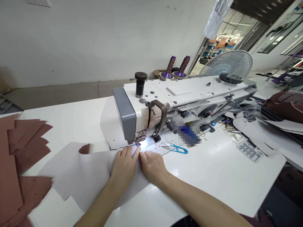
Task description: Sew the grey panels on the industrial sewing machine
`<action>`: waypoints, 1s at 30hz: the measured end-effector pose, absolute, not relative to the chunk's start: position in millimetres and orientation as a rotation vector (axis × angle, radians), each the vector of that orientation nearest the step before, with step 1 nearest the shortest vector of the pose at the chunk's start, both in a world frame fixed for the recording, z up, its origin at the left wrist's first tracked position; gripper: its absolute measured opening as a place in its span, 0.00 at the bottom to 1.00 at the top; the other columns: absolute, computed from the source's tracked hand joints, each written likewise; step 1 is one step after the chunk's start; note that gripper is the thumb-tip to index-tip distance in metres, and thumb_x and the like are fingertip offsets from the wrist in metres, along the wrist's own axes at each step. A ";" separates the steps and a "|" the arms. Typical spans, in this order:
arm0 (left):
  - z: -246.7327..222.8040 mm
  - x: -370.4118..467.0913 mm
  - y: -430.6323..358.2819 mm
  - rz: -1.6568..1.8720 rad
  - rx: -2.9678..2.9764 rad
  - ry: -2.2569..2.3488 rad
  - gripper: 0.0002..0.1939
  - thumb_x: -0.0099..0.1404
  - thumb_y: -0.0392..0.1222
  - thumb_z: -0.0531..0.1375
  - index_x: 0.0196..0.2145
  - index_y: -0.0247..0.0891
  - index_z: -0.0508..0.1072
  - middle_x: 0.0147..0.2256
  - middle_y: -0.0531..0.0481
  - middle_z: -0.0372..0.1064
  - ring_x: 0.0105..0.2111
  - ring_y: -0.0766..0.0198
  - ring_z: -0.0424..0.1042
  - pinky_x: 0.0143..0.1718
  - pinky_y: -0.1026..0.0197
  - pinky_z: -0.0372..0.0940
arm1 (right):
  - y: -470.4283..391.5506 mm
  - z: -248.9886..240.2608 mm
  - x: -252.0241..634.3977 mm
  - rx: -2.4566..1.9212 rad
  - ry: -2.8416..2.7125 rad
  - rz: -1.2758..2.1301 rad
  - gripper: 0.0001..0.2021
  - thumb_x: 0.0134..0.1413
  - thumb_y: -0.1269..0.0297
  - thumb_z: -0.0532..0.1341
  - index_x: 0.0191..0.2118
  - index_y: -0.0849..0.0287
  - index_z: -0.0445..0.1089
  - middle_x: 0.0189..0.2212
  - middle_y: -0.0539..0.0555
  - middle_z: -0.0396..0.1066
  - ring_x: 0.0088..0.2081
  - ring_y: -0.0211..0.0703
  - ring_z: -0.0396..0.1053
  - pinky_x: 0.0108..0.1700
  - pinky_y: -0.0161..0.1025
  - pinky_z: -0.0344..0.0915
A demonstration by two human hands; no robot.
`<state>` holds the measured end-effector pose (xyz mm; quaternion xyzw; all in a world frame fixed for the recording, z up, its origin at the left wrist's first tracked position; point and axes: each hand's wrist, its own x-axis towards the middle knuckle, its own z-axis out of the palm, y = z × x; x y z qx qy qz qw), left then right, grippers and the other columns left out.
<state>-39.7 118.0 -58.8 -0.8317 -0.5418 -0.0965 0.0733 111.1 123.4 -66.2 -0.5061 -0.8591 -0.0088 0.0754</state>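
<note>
Resting on a pale sheet [92, 171]: left hand [124, 162] flattened; right hand [153, 166] curled, grip unclear.

Lower centre: part of grey sheet [92, 173] hidden under left hand [124, 162] and right hand [152, 164]; 2 forearms [101, 198] cut off by bottom edge. Mid-frame, sewing machine [163, 94]: needle tip too small to tell. Right of centre: blue item [188, 134] pixelated, identity unclear. Left edge cuts off brown pieces [8, 179]. Upper right: fan [230, 63], lower part hidden behind machine; hanging plastic [216, 20] cut by top edge; distant goods [221, 42] blurred.
</note>
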 end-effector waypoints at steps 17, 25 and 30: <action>-57.9 -38.5 124.6 -0.312 -2.502 -1.569 0.22 0.63 0.27 0.47 0.52 0.36 0.66 0.47 0.42 0.67 0.46 0.54 0.64 0.44 0.53 0.58 | 132.1 -61.9 107.8 -1.534 -2.598 0.002 0.09 0.61 0.74 0.49 0.37 0.59 0.65 0.28 0.52 0.66 0.29 0.40 0.62 0.28 0.39 0.44; -57.5 -38.8 124.9 -0.341 -2.520 -1.585 0.20 0.63 0.27 0.49 0.51 0.37 0.67 0.47 0.42 0.67 0.46 0.54 0.65 0.43 0.53 0.59 | 132.4 -63.1 108.4 -1.513 -2.623 -0.037 0.08 0.60 0.74 0.49 0.37 0.59 0.64 0.27 0.52 0.66 0.29 0.40 0.61 0.28 0.39 0.45; -59.2 -39.6 126.5 -0.369 -2.491 -1.549 0.20 0.62 0.27 0.50 0.50 0.37 0.68 0.46 0.43 0.68 0.44 0.54 0.66 0.41 0.53 0.60 | 132.3 -64.1 108.3 -1.476 -2.627 -0.098 0.08 0.60 0.75 0.50 0.37 0.60 0.64 0.26 0.52 0.65 0.29 0.40 0.61 0.28 0.38 0.45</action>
